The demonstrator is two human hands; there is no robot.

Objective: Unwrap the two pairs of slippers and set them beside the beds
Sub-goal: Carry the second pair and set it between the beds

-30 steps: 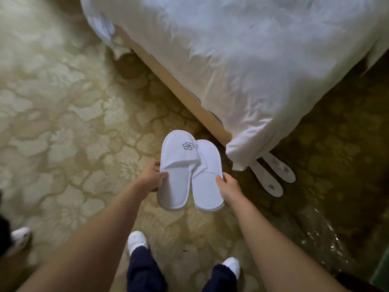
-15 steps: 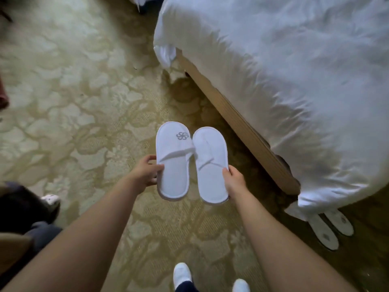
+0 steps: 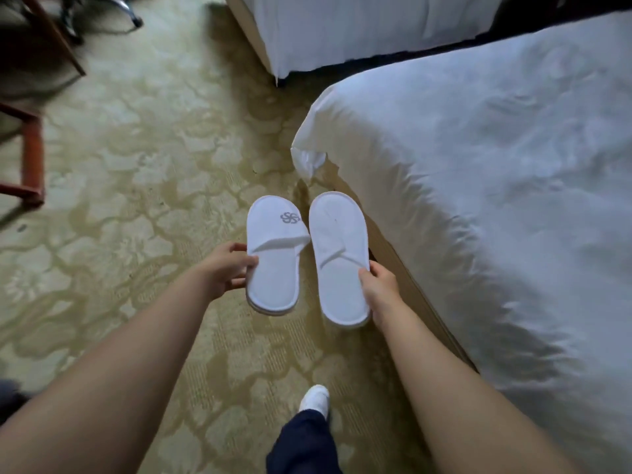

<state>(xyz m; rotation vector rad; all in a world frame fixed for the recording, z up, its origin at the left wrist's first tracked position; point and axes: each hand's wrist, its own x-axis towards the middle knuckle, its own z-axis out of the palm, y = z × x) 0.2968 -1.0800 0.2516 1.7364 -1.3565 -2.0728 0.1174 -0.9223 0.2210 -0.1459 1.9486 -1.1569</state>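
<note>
While pinching the outer edge of the left slipper (image 3: 273,254) between thumb and curled fingers, left hand (image 3: 225,270) held out over the patterned carpet (image 3: 136,186), thumb lying on the insole just below the strap; right hand (image 3: 379,289) likewise closed on the right slipper (image 3: 338,258), thumb on the insole edge near the strap, fingers wrapped under the sole; both slippers white, unwrapped, held flat and toes pointing away, side by side and nearly touching at the straps, raised clear of the floor; grey swirl emblem (image 3: 290,217) stitched on the toe band of the left one, none visible on the right one; bare forearms reaching in from the lower corners; just to the right of the slippers, the near bed (image 3: 496,200), its white cover hanging over a pale wooden base that runs diagonally past the right hand; beyond it, across a dark gap, the far bed (image 3: 359,25) with a white skirt and a pale wooden corner; below the hands, one foot in a white shoe (image 3: 316,398) and a dark blue trouser leg (image 3: 304,443) on the carpet; at the left edge, reddish wooden furniture legs (image 3: 32,155); at the top left, a metal chair base (image 3: 113,8), blurred and dim.
</note>
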